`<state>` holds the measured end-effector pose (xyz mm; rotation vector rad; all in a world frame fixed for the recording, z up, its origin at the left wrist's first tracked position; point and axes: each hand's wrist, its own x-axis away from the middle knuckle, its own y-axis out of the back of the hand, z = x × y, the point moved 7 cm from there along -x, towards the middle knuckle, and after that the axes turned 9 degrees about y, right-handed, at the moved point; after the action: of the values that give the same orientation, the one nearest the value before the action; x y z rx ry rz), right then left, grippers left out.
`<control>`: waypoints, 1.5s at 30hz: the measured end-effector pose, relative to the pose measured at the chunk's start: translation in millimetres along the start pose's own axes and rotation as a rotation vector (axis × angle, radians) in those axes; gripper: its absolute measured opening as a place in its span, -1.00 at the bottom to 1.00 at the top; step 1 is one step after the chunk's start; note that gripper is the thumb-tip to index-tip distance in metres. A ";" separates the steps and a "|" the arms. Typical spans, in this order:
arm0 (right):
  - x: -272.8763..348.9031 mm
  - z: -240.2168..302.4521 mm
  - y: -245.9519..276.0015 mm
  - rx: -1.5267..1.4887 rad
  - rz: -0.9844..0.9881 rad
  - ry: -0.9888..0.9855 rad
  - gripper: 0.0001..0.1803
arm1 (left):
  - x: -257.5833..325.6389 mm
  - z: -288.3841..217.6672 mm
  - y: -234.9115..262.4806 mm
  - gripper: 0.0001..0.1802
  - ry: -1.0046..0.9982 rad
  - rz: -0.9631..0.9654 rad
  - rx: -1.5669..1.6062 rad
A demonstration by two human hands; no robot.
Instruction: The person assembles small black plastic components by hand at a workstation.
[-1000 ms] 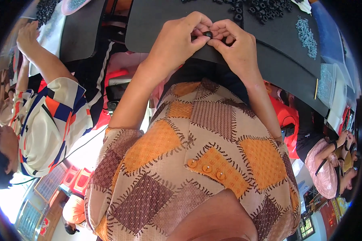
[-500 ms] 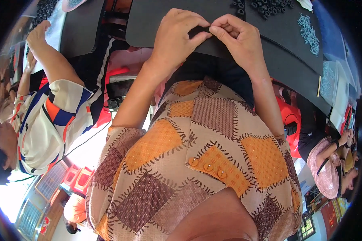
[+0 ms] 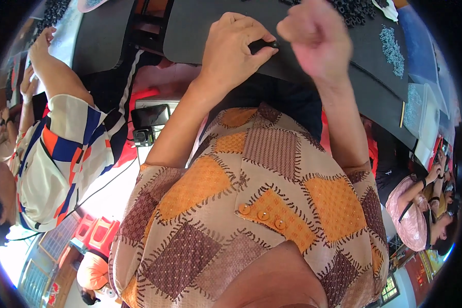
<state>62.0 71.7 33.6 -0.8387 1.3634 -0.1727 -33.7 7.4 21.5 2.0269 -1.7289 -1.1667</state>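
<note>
The left hand (image 3: 233, 49) pinches a small black piece (image 3: 275, 44) between thumb and index finger, its other fingers folded in, just above the near edge of a dark surface (image 3: 190, 31); the right hand (image 3: 318, 38) is raised to the right of it, apart from the piece, fingers curled in and blurred, so I cannot tell whether it holds anything. Beyond the right hand lies a heap of black pieces (image 3: 357, 13), and near its right side a white cloth-like thing (image 3: 389, 11). Farther right, a scatter of tiny pale blue pieces (image 3: 392, 54) lies on the surface, with a clear plastic tray (image 3: 430, 115) nearer the person and a thin wooden stick (image 3: 402, 114) beside it. Below the left forearm are a flat black device (image 3: 151, 117) and a smaller boxy one (image 3: 142, 137), any marking on them too small to read. At far left, a co-worker in a patterned top (image 3: 56, 159) reaches toward a white sheet (image 3: 66, 46); at lower right, a red panel (image 3: 418, 280) bears yellowish marks, too small to make out
</note>
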 end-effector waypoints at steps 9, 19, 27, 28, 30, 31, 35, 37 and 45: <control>15.7 1.4 -5.4 1.201 -0.303 -0.436 -0.56 | 5.9 -1.6 5.1 -0.83 0.024 -0.018 0.007; 7.0 20.9 -53.6 1.862 -0.101 -0.253 -0.89 | 7.1 3.5 10.9 -0.84 0.023 -0.050 -0.028; 19.2 8.0 -46.6 2.139 0.012 -0.645 -0.91 | 6.1 2.9 14.8 -0.81 -0.014 -0.083 -0.043; 20.1 7.6 -45.9 2.133 0.021 -0.648 -0.92 | 6.7 2.8 14.6 -0.81 -0.012 -0.088 -0.035; 21.7 8.4 -43.0 2.124 0.028 -0.656 -0.92 | 6.8 1.9 14.1 -0.82 -0.003 -0.085 -0.031; 22.7 8.4 -41.6 2.117 0.036 -0.667 -0.92 | 6.6 2.3 13.3 -0.82 0.007 -0.083 -0.023; 20.5 8.2 -39.7 2.058 -0.013 -0.725 -0.92 | 8.3 5.3 11.5 -0.83 0.008 -0.086 -0.013; 11.4 20.6 -42.2 1.494 -0.382 -0.305 -0.78 | 8.7 5.5 11.4 -0.83 0.032 -0.061 0.012; -0.4 50.1 -58.2 0.935 -0.095 -0.168 -0.71 | 7.1 11.7 8.9 -0.83 0.062 -0.054 0.018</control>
<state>127.6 52.1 68.3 -0.1189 0.9212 -0.7309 -48.3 2.1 16.6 2.1097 -1.6712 -1.0963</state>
